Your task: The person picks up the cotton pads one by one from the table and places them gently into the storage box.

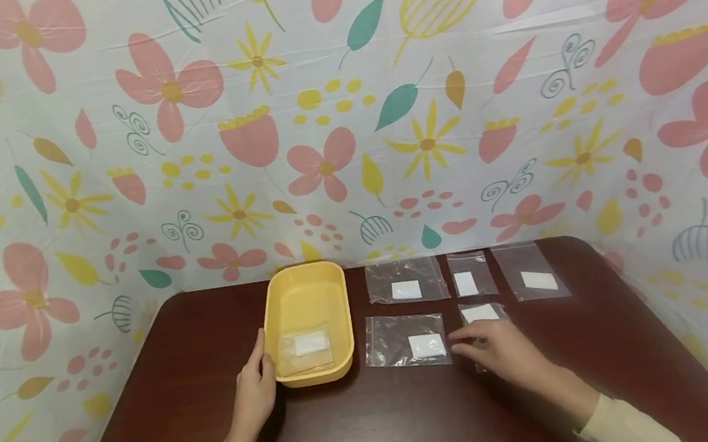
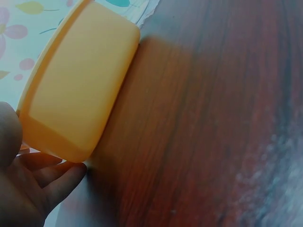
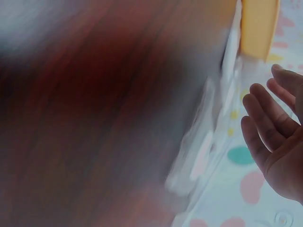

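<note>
My left hand (image 1: pixel 256 390) grips the left side of a yellow plastic tray (image 1: pixel 306 296), with thumb and fingers at its wall in the left wrist view. A clear zip bag (image 1: pixel 307 364) with a white piece lies in the tray's near end. My right hand (image 1: pixel 504 351) is over a clear bag (image 1: pixel 480 311) with a white piece, partly hiding it. In the right wrist view its fingers (image 3: pixel 265 113) are spread and lightly bent, with nothing between them. Just left of that hand lies another zip bag (image 1: pixel 392 339) with a white piece.
Along the back of the dark brown table (image 1: pixel 376 427) lie a wide zip bag (image 1: pixel 379 276), a small one (image 1: pixel 478 265) and a third bag (image 1: pixel 520 260), each with a white piece. A flower-printed curtain (image 1: pixel 316 110) hangs behind and at both sides.
</note>
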`<state>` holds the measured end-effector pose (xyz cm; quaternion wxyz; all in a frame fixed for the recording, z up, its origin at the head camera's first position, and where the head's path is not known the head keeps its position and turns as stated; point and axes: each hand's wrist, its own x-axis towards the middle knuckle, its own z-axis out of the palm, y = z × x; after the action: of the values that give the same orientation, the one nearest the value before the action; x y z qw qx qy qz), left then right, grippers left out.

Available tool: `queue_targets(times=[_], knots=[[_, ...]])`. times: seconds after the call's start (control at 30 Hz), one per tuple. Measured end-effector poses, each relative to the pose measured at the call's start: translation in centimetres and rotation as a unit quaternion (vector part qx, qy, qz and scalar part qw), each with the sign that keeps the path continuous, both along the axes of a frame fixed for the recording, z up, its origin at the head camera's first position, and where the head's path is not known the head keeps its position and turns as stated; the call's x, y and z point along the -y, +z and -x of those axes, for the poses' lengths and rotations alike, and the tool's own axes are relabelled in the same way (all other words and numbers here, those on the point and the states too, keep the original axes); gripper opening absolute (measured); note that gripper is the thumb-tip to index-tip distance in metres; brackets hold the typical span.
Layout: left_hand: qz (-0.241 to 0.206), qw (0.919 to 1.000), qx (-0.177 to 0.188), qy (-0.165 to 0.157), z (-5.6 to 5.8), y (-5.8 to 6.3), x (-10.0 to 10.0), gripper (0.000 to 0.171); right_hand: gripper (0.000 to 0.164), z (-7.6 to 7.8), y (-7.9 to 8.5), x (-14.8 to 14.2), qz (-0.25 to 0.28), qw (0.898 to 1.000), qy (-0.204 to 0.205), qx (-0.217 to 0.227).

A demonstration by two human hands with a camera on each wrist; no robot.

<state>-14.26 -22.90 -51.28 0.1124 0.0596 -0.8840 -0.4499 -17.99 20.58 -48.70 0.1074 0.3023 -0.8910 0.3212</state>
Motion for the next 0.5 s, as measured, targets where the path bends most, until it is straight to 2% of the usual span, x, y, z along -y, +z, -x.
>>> queue_targets(times=[0.23,0.5], knots=[[-0.006,1.0000,0.004,-0.002,-0.1,0.1,-0.1,0.052,0.026,-0.3,-0.2,-3.7,-0.004,0.998,-0.023,-0.054],[-0.007,1.0000,-0.003,-0.003,0.0,0.1,0.0,0.051,0.027,-0.5,-0.3,-4.8,-0.005,0.998,-0.038,-0.056]])
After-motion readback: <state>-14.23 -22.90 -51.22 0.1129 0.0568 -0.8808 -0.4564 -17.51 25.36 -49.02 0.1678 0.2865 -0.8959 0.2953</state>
